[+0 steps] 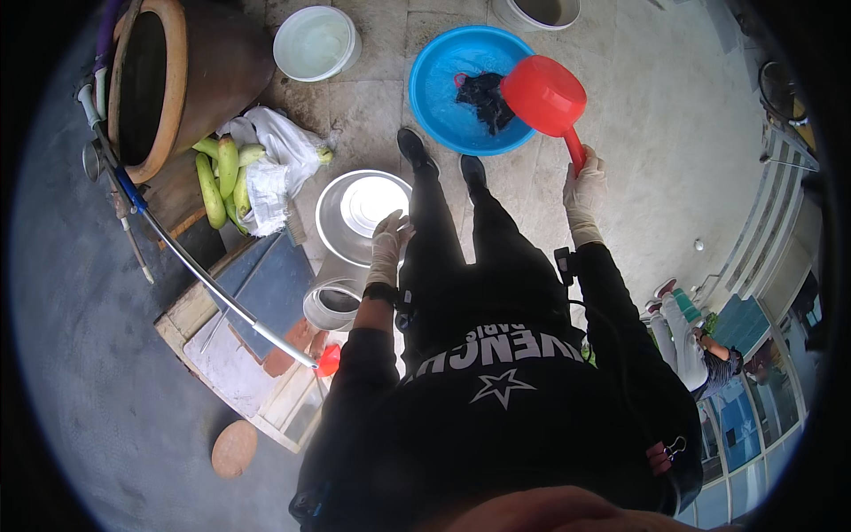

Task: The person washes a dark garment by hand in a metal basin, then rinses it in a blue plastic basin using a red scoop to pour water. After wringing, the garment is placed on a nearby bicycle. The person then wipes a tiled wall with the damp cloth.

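My right hand (586, 188), in a pale thin glove, grips the handle of a red plastic dipper (546, 93). The dipper is tipped with its underside facing me, over the right rim of a blue plastic basin (432, 110). Dark wet cloth (485, 100) with a small red loop lies in water in that basin. Gloved as well, my left hand (392, 233) hangs beside my thigh, over the right side of a shiny metal pot (330, 223). Its fingers are loosely bent and slightly apart, with nothing seen in them.
A white bucket (316, 44) of water and another bucket (537, 14) stand beyond. On the left are a large clay jar (219, 66), green gourds (228, 166), a white woven sack (282, 149) and a metal pole (199, 269). A person (691, 359) is at right.
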{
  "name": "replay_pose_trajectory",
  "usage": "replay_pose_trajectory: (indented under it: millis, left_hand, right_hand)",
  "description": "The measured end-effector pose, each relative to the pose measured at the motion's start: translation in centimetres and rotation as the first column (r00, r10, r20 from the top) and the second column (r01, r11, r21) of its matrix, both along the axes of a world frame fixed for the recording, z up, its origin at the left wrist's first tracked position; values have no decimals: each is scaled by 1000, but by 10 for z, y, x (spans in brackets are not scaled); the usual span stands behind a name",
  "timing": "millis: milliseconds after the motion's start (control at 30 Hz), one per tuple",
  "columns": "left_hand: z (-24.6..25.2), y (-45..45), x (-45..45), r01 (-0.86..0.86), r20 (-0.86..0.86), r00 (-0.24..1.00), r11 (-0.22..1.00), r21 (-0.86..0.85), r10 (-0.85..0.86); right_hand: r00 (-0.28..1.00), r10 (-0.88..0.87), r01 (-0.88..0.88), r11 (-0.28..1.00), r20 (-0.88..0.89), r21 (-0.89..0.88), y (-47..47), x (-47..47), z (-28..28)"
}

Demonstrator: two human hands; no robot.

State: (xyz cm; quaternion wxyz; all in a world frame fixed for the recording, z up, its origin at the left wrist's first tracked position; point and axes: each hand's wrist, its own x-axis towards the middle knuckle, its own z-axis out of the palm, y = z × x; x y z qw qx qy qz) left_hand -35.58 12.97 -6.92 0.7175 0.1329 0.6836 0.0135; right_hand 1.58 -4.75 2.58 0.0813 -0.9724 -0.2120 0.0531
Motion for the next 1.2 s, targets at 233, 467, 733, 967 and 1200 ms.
replay_pose_trajectory:
  millis: [233,467,733,967,1200]
  left_hand:
    - [-44,54,-51,12,-32,999,1000,-14,-13]
    - [-55,72,-90,-255,24,967,965,64,254]
    - [-60,10,-137,-466,-138,879,883,-58,456]
    - [-58,-80,-172,-323,-271,921,938,-129,280]
    - [-58,-67,-157,-351,-206,918,936,-24,339]
  right_hand:
    - [915,-51,219,897,-401,385,115,-6,-54]
    - [764,200,128,885,-613,448,342,-73,-158]
    - [799,439,-502,863,-411,-55,551,-88,-252]
    - [813,440,-538,819,-380,-202,568,-124,-349]
    - [336,-83,296,955,-938,22,558,-125,-390]
